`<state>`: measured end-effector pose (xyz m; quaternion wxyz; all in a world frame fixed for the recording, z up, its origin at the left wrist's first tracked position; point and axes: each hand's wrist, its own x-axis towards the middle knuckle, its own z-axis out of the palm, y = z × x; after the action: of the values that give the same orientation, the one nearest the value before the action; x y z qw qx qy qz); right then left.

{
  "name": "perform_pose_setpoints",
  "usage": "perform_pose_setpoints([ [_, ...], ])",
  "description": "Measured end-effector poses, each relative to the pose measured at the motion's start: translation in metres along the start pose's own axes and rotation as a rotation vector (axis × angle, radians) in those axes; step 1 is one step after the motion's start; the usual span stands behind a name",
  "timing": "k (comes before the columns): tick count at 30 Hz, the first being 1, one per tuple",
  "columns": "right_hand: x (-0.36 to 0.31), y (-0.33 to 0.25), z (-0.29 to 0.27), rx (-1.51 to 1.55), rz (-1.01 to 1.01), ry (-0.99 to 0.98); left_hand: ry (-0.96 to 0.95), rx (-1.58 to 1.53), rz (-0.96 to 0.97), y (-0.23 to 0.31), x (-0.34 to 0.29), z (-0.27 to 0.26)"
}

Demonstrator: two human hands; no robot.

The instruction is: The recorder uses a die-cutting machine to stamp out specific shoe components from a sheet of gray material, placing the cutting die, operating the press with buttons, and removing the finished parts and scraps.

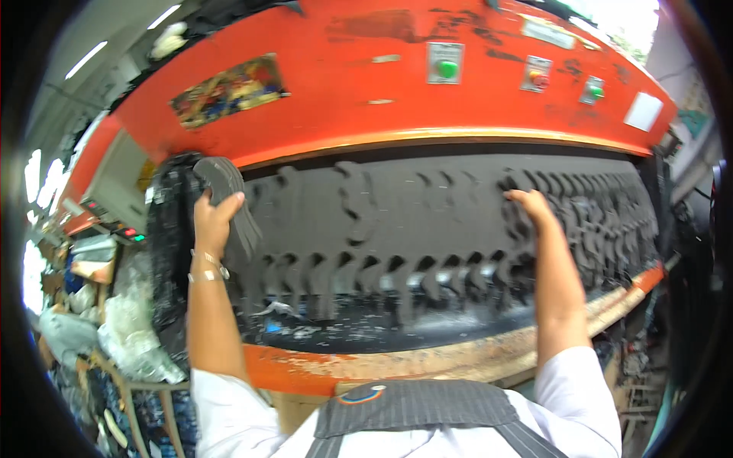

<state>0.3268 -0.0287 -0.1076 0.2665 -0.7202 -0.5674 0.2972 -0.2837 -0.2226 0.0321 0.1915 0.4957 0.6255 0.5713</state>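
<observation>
My left hand (217, 217) is closed round a stack of thin dark grey curved cut pieces (233, 202), held upright over the left end of a grey sheet (443, 206). The thumb presses on the near face of the stack. The sheet is punched with rows of crescent-shaped cut-outs, densest at the right. My right hand (531, 204) reaches over its right half, fingers bent together at the edge of some cut-outs (515, 221). Whatever these fingers pinch is too small and blurred to make out.
Behind the sheet rises an orange machine (343, 91) with green and red push buttons (447, 70). A black plastic bag (172, 244) hangs at the left end. Clear plastic bags (137, 328) lie lower left. A worn wooden edge (458, 355) runs along the front, with scraps (279, 309) behind it.
</observation>
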Motion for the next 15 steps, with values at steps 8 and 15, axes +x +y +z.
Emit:
perform_pose_setpoints([
  [8,-0.159,-0.015,-0.009,0.872,-0.266,0.205,-0.312,0.722,-0.417,-0.110,0.075,0.048],
  [15,-0.267,-0.040,-0.144,1.342,-1.190,-0.139,-0.387,0.723,-0.530,-0.095,0.093,0.058],
])
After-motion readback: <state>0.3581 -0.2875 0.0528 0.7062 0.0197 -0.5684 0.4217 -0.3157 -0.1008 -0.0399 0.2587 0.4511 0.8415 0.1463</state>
